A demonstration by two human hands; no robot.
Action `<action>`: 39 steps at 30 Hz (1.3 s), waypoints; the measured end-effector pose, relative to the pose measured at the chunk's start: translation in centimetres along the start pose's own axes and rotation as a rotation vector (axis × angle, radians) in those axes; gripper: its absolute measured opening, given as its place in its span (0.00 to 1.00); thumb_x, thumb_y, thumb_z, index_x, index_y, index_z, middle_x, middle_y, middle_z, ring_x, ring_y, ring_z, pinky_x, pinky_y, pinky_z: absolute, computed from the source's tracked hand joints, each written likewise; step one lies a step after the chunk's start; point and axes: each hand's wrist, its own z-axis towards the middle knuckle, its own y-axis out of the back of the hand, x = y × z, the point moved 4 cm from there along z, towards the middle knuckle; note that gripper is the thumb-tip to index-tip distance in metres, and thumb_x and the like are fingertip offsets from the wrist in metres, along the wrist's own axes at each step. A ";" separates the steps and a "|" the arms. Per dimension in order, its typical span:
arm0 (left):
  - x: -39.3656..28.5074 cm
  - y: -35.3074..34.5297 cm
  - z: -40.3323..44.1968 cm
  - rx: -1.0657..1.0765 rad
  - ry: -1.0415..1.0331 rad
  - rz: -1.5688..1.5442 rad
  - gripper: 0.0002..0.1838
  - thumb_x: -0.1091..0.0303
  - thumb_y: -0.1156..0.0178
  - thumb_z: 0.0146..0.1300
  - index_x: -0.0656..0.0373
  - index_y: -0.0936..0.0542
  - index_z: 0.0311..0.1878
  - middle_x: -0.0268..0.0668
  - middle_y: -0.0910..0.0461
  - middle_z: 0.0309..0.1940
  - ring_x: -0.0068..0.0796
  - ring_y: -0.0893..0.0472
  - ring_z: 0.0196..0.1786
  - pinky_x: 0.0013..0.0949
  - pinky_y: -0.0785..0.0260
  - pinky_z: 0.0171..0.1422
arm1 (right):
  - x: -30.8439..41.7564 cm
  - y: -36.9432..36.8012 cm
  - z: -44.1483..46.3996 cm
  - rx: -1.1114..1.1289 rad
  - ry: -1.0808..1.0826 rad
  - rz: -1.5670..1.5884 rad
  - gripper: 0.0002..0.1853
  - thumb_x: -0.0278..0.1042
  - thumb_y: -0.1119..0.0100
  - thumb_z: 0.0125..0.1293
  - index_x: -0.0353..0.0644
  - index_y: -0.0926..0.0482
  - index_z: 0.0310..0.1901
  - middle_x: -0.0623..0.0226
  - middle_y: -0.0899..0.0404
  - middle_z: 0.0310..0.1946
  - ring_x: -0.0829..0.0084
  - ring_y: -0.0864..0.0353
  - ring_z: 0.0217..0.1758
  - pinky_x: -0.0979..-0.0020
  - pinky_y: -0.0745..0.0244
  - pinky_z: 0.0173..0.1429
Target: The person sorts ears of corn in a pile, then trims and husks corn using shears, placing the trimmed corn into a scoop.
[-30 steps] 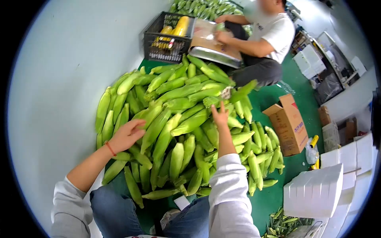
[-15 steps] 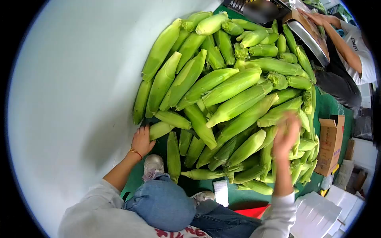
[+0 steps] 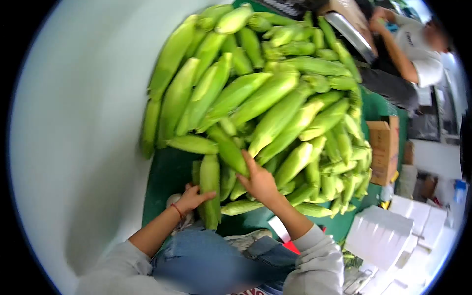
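Note:
A large heap of green corn ears in their husks [image 3: 268, 101] fills the middle of the view. My left hand [image 3: 193, 199] is low at the heap's left edge, its thumb across an upright ear [image 3: 210, 187] and its other fingers partly hidden beside it. To the right, my right hand [image 3: 259, 183] grips the lower end of a slanted ear [image 3: 229, 151], with thumb and index finger on either side of its tip. A short ear [image 3: 192, 144] lies crosswise above the upright one.
A pale wall [image 3: 93, 123] rises at the left. Another person [image 3: 405, 49] sits at the upper right by a metal-edged tray [image 3: 351, 37]. A cardboard box [image 3: 383, 150] and white foam boxes [image 3: 379, 236] stand at the right. My shoe [image 3: 248, 240] is below the heap.
My left hand has moved right from the wall side to the upright ear. My right hand has come left and down from the heap's right side onto the slanted ear. The view has shifted.

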 end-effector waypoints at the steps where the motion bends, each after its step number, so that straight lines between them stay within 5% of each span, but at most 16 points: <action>1: -1.9 -0.3 -1.0 -0.055 -0.100 0.166 0.36 0.35 0.35 0.46 0.55 0.19 0.49 0.58 0.33 0.55 0.50 0.41 0.62 0.43 0.45 0.67 | -0.2 1.9 -1.2 0.052 0.016 0.129 0.37 0.44 0.39 0.59 0.48 0.44 0.68 0.42 0.22 0.32 0.45 0.21 0.34 0.54 0.25 0.38; 2: -2.6 -0.9 -1.4 -0.105 -0.106 0.223 0.36 0.36 0.34 0.45 0.54 0.19 0.50 0.57 0.33 0.55 0.51 0.41 0.62 0.43 0.45 0.67 | -0.9 3.7 -2.8 0.225 -0.178 0.230 0.36 0.43 0.40 0.60 0.48 0.44 0.68 0.41 0.22 0.33 0.42 0.22 0.35 0.54 0.26 0.40; 6: -3.9 -1.6 -2.8 -0.252 -0.141 0.303 0.37 0.41 0.29 0.39 0.53 0.20 0.52 0.56 0.35 0.55 0.52 0.41 0.62 0.42 0.45 0.68 | -3.3 12.8 -10.4 0.251 -0.257 0.611 0.36 0.39 0.39 0.62 0.49 0.45 0.69 0.57 0.23 0.49 0.69 0.20 0.29 0.70 0.24 0.36; 7: -4.1 -1.5 -3.2 -0.259 -0.154 0.285 0.38 0.43 0.27 0.37 0.53 0.20 0.52 0.56 0.36 0.56 0.53 0.42 0.63 0.42 0.46 0.69 | -4.2 14.6 -12.5 0.174 -0.273 0.748 0.36 0.35 0.39 0.62 0.50 0.45 0.70 0.67 0.29 0.57 0.80 0.24 0.33 0.78 0.26 0.34; 10: -6.4 -2.1 -6.3 -0.357 -0.553 0.309 0.38 0.47 0.24 0.33 0.53 0.20 0.51 0.55 0.42 0.61 0.55 0.44 0.65 0.45 0.46 0.69 | -8.1 18.0 -17.4 -0.260 -0.312 0.887 0.36 0.32 0.40 0.63 0.49 0.48 0.70 0.64 0.29 0.51 0.81 0.27 0.31 0.79 0.27 0.30; 15: -20.5 -4.3 -9.4 -0.248 -1.021 0.727 0.37 0.46 0.25 0.31 0.58 0.18 0.46 0.59 0.48 0.63 0.61 0.46 0.66 0.52 0.49 0.70 | -19.0 20.7 -12.9 -0.757 -0.299 0.890 0.37 0.31 0.42 0.63 0.48 0.50 0.71 0.64 0.27 0.46 0.80 0.32 0.23 0.79 0.34 0.25; 16: -24.3 -5.4 -9.5 -0.236 -1.056 0.794 0.37 0.44 0.26 0.32 0.59 0.18 0.45 0.60 0.48 0.62 0.63 0.46 0.66 0.52 0.49 0.70 | -21.4 20.8 -11.0 -0.770 -0.297 0.835 0.38 0.31 0.43 0.63 0.49 0.52 0.72 0.56 0.27 0.52 0.73 0.23 0.35 0.74 0.25 0.36; 19: -35.0 -9.5 -7.6 -0.334 -1.116 0.934 0.38 0.41 0.29 0.35 0.60 0.20 0.47 0.64 0.47 0.61 0.65 0.46 0.65 0.52 0.49 0.70 | -26.7 19.8 -6.2 -0.734 -0.199 0.626 0.33 0.40 0.44 0.65 0.42 0.44 0.69 0.49 0.48 0.70 0.57 0.50 0.74 0.59 0.48 0.73; 23: -49.4 -15.7 -0.9 -0.356 -0.912 1.118 0.44 0.35 0.33 0.38 0.54 0.24 0.57 0.65 0.47 0.62 0.65 0.46 0.66 0.51 0.49 0.70 | -23.4 20.5 -9.7 -0.819 -0.133 0.379 0.29 0.46 0.47 0.66 0.42 0.36 0.65 0.45 0.47 0.69 0.50 0.47 0.72 0.56 0.49 0.73; 27: -56.8 -19.3 8.6 -0.545 -0.842 1.152 0.46 0.32 0.37 0.43 0.44 0.32 0.65 0.67 0.45 0.63 0.64 0.39 0.64 0.50 0.45 0.68 | -23.8 17.6 -17.4 -0.834 -0.006 0.429 0.21 0.39 0.41 0.63 0.41 0.26 0.56 0.47 0.37 0.63 0.48 0.37 0.65 0.58 0.41 0.66; 29: -58.3 -18.9 13.7 -0.610 -0.800 1.222 0.45 0.32 0.40 0.45 0.39 0.35 0.67 0.64 0.44 0.65 0.63 0.35 0.62 0.49 0.41 0.67 | -24.7 16.9 -21.8 -0.839 -0.087 0.355 0.18 0.34 0.40 0.61 0.42 0.24 0.53 0.51 0.32 0.61 0.52 0.34 0.64 0.60 0.40 0.66; 30: -58.6 -18.2 15.2 -0.429 -0.856 1.233 0.42 0.34 0.41 0.49 0.43 0.34 0.66 0.59 0.37 0.63 0.55 0.30 0.60 0.44 0.38 0.66 | -26.4 15.7 -23.8 -0.847 -0.125 0.280 0.17 0.34 0.39 0.60 0.41 0.23 0.51 0.51 0.31 0.59 0.52 0.33 0.61 0.59 0.37 0.64; 32: -57.6 -16.3 13.0 -0.368 -1.156 1.135 0.36 0.42 0.41 0.55 0.47 0.33 0.65 0.51 0.28 0.58 0.47 0.29 0.60 0.41 0.37 0.65 | -28.5 14.5 -27.7 -0.874 -0.219 0.318 0.15 0.30 0.39 0.59 0.40 0.22 0.48 0.52 0.26 0.54 0.52 0.29 0.58 0.59 0.36 0.63; 34: -54.9 -11.4 7.2 -0.507 -1.327 1.068 0.28 0.57 0.43 0.62 0.53 0.33 0.65 0.46 0.28 0.59 0.45 0.28 0.60 0.41 0.37 0.65 | -31.5 12.1 -30.3 -0.856 -0.320 0.303 0.13 0.27 0.42 0.60 0.37 0.22 0.47 0.52 0.25 0.53 0.53 0.29 0.59 0.59 0.36 0.63; 39: -39.3 7.5 -5.4 -1.026 -1.222 0.665 0.24 0.68 0.44 0.63 0.57 0.32 0.63 0.44 0.25 0.52 0.36 0.25 0.54 0.35 0.33 0.59 | -30.3 12.0 -28.0 -0.919 -0.260 0.566 0.12 0.26 0.49 0.65 0.31 0.25 0.48 0.56 0.25 0.50 0.65 0.27 0.55 0.69 0.35 0.59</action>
